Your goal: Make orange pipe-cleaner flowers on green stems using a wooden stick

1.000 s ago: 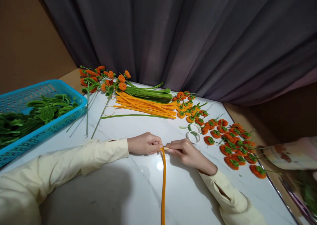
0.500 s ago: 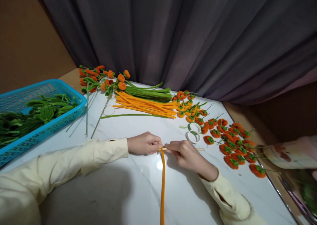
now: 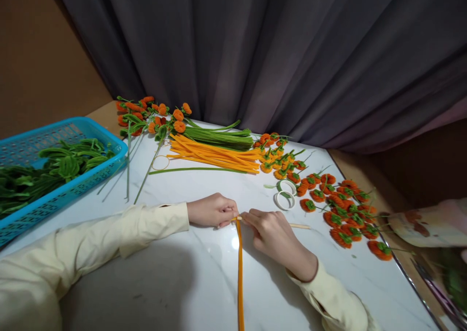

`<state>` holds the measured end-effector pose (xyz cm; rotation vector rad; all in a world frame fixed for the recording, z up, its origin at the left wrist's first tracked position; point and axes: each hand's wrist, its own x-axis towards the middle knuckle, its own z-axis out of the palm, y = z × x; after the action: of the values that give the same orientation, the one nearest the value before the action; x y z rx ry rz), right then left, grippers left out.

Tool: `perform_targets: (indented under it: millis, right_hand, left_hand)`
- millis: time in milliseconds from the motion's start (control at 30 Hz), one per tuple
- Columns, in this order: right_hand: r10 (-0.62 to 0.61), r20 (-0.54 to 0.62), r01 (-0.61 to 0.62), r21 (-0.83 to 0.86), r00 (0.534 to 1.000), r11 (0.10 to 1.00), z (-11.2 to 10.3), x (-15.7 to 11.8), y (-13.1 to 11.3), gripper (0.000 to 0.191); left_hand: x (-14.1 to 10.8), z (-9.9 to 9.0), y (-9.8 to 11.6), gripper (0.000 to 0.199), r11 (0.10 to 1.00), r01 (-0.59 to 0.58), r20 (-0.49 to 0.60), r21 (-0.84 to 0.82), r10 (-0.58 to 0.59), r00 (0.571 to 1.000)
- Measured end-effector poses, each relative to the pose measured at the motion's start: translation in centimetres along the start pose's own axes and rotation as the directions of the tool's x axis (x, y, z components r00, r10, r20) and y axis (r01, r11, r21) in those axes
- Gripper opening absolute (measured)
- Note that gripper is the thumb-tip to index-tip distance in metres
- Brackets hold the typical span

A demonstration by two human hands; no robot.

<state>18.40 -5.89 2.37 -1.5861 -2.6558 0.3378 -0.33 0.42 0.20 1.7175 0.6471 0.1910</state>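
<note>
Right between the two hands, orange strip (image 3: 240, 277) meets the tip of a pale stick (image 3: 300, 226); that's the work point, just above the white table (image 3: 204, 287). Left hand (image 3: 218, 212): fingers pressed together, pinching the short end of the strip, which pokes out to its right. Right hand (image 3: 273, 234): thumb and fingers pinching the stick close to its tip; its back end sticks out past the far side of the hand, pointing right. Exact finger contact under the right hand is hidden, can't tell more. Long end of the strip drops from the grip straight toward the viewer, past the lower edge of view. Can't tell if it makes a full turn around the stick. Beyond the grip: bundle of loose orange strips (image 3: 215, 153), green strips (image 3: 221, 137) behind that, one single green strip (image 3: 199, 169) in front, lying roughly parallel. Beyond and right of the grip: two white rings (image 3: 285, 200), overlapping, near the right hand. Further right: spread of orange pieces with green tops (image 3: 333, 200), thin stems on many. Beyond and left: orange blooms on stems (image 3: 156, 119), plus a thin loop (image 3: 160, 163) on the tabletop. Well left of the grip: blue basket (image 3: 85, 181) holding fuzzy green leaf pieces (image 3: 69, 165). Behind everything, grey curtain (image 3: 248, 54) in folds.
</note>
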Motion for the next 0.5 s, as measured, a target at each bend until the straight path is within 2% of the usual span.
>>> perform_targets:
  millis: [133, 200, 300, 500]
  right_hand:
    - [-0.03, -0.037, 0.034, 0.13, 0.999, 0.991, 0.2, 0.1, 0.9, 0.021]
    - [-0.057, -0.055, 0.069, 0.247, 0.997, 0.967, 0.3, 0.2, 1.5, 0.019]
    - [-0.08, -0.069, 0.101, 0.392, 0.994, 0.914, 0.4, 0.3, 2.0, 0.022]
    - [-0.093, -0.077, 0.118, 0.449, 0.993, 0.886, 0.4, 0.4, 2.2, 0.027]
  left_hand:
    - [0.0, -0.3, 0.4, 0.016, 0.996, 0.055, -0.001, -0.074, -0.056, 0.998]
    - [-0.1, -0.5, 0.6, 0.015, 0.981, 0.115, 0.052, -0.156, -0.108, 0.993]
    - [-0.1, -0.9, 0.7, 0.023, 0.955, 0.202, 0.134, -0.216, -0.176, 0.975]
    - [0.0, -1.2, 0.6, 0.021, 0.953, 0.221, 0.191, -0.207, -0.182, 0.965]
